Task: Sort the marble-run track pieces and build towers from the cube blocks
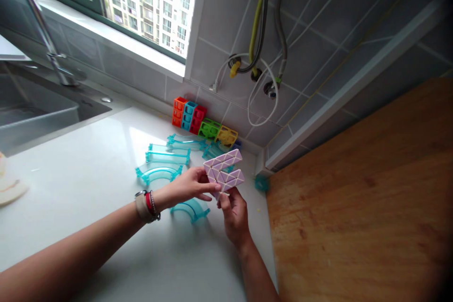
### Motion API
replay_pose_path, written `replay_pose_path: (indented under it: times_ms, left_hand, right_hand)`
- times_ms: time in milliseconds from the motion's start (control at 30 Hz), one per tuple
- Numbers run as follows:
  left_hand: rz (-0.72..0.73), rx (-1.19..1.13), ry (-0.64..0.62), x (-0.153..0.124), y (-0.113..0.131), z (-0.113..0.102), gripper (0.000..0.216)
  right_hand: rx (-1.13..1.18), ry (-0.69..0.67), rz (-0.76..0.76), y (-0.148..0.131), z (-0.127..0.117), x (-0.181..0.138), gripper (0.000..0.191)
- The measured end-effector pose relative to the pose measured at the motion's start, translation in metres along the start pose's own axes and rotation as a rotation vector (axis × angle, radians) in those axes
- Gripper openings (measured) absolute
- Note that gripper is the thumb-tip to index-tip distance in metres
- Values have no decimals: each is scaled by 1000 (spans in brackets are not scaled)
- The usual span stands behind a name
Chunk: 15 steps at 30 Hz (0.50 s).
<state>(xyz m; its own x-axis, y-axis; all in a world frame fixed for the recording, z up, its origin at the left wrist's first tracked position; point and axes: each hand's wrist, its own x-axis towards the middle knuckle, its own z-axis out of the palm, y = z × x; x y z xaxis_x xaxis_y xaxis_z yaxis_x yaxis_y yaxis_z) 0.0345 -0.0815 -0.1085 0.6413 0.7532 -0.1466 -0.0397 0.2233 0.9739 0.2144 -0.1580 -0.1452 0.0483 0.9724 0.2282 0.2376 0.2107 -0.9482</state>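
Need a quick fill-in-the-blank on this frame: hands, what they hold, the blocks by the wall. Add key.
1. The left hand and right hand both hold the lilac puzzle, whose surface is patterned with pale-edged ____.
2. The red band is worn on the person's ____ wrist.
3. In the row by the wall, the red block stands between the blue block and the ____ one.

Missing words: triangles; left; green.
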Motion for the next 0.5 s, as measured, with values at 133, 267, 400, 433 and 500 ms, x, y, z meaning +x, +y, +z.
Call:
replay_pose_path:
  times_ms: [133,267,400,433,500]
  left_hand:
    - [29,141,-153,-6,-1,6,39]
    - [42,185,-176,-8,-3,12,44]
    - [97,193,-199,-8,-4,12,45]
    - [106,190,-205,-8,-4,12,44]
    - [121,168,-203,-8,-7,13,43]
  right_hand:
    - [125,-8,-7,-1,0,-4,32]
    - [162,-51,-12,0,1,-6,36]
    - [261,-85,9,1,3,-6,42]
    - [286,-83,16,2,3,-6,43]
    - [336,-66,30,4,3,-6,42]
